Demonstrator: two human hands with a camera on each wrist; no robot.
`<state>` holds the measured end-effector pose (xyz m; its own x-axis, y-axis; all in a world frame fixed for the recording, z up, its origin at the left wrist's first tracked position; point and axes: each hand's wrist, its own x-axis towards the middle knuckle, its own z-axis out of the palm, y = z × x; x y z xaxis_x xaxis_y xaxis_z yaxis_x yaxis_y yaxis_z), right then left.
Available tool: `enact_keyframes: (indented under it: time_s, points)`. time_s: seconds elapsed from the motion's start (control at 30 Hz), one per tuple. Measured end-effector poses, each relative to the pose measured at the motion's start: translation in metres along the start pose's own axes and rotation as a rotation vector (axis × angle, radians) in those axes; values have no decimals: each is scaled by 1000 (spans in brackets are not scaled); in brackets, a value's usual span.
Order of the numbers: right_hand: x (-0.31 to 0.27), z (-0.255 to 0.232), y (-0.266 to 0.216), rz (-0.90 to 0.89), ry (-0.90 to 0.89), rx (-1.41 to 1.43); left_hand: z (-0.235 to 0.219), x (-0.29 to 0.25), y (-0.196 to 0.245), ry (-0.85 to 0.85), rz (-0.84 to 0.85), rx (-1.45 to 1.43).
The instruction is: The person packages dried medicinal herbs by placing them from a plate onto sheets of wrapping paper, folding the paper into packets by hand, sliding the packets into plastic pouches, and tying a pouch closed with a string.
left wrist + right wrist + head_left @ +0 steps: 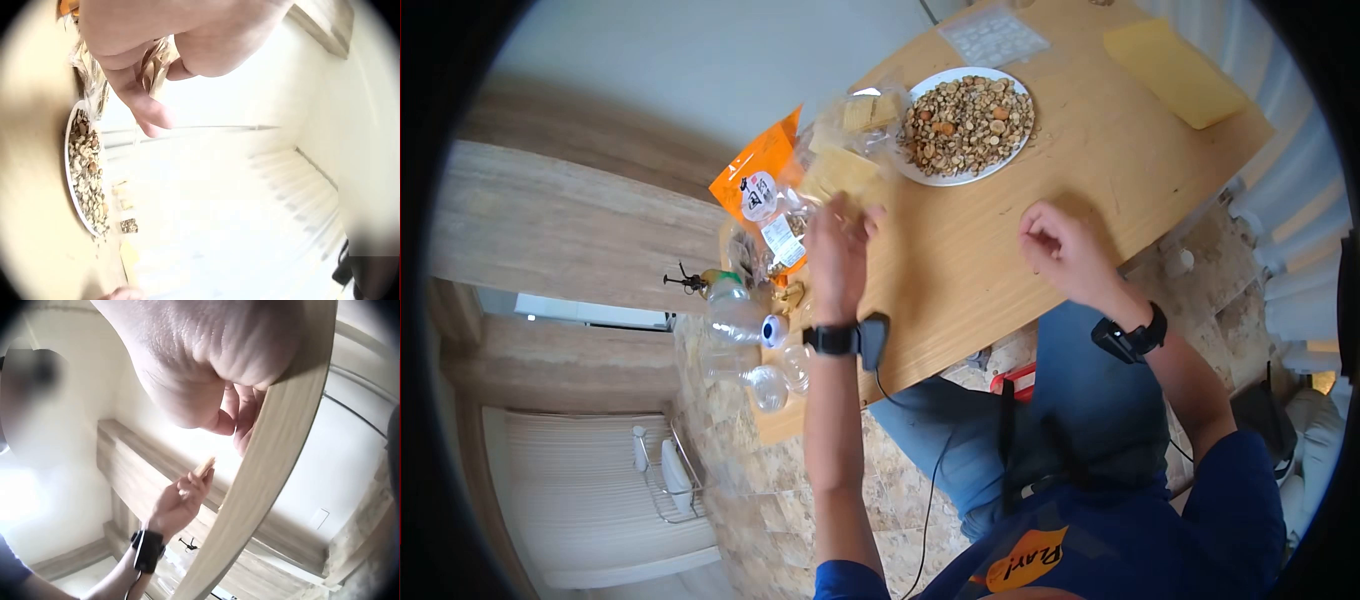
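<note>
My left hand (838, 262) is raised at the table's left side and pinches a thin beige packet (840, 175), which also shows in the right wrist view between the fingertips of that hand (181, 503). In the left wrist view the fingers (147, 112) partly hide it. My right hand (1065, 250) is near the table's front edge, its fingers loosely curled with nothing seen in them. Beyond both hands, a white plate (916, 172) holds a heap of mixed dried pieces.
An orange bag (758, 160) and clear wrappers (870, 110) lie at the left. Clear plastic bottles (735, 315) are on the near left corner. A clear bag with white pieces (992, 38) is at the far edge, a yellow sheet (1175, 72) at the right.
</note>
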<state>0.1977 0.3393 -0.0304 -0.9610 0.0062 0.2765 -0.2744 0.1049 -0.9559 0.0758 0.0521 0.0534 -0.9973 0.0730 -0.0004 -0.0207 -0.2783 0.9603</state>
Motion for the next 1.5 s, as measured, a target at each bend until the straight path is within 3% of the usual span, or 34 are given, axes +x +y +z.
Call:
enact_keyframes:
  time_s: [0.03,0.1,0.23,0.3,0.33,0.37,0.47,0.57,0.67,0.8,0.83,0.87,0.9,0.97,1.0,1.13,1.37,1.5]
  points:
    - [-2,2,-2,-63,-16,-184,-3,26,-1,0,31,-42]
    - [-9,12,-13,-24,-14,-215,14,60,5,16,58,-96]
    - [-10,16,-11,-126,-44,-339,16,120,-3,-60,68,-110]
    - [-11,13,-11,-134,-35,-347,15,130,-8,-44,-95,-176]
    - [-11,12,-10,-124,-41,-321,13,130,-12,25,-202,-141]
    - [-12,10,-8,-116,-45,-291,18,119,-14,16,-215,-136]
    - [-14,10,-11,-106,-40,-282,31,74,-3,20,-167,326]
    - [-13,13,-11,-125,-44,-335,17,52,4,-60,-212,385]
    - [-14,15,-11,-114,-44,-354,35,-2,34,-148,-41,524]
    - [-14,14,-9,-162,-32,-408,61,-97,75,-257,360,304]
    - [-14,14,-11,-146,-39,-442,39,-117,78,-47,650,586]
    - [-15,15,-14,-129,-45,-478,53,-151,92,-266,517,206]
    - [-15,14,-16,-107,-37,-508,95,-166,82,331,947,-88]
    - [-14,14,-17,-118,-69,-459,70,-184,134,-869,655,-133]
    - [-14,13,-17,-110,-69,-481,98,-194,139,-798,752,-72]
    - [-15,16,-14,-153,-42,-471,99,-197,145,-889,822,-151]
    - [-17,16,-6,-180,-60,-456,107,-208,142,-973,804,-354]
    - [-17,19,-5,-187,-48,-467,111,-213,143,-916,795,-307]
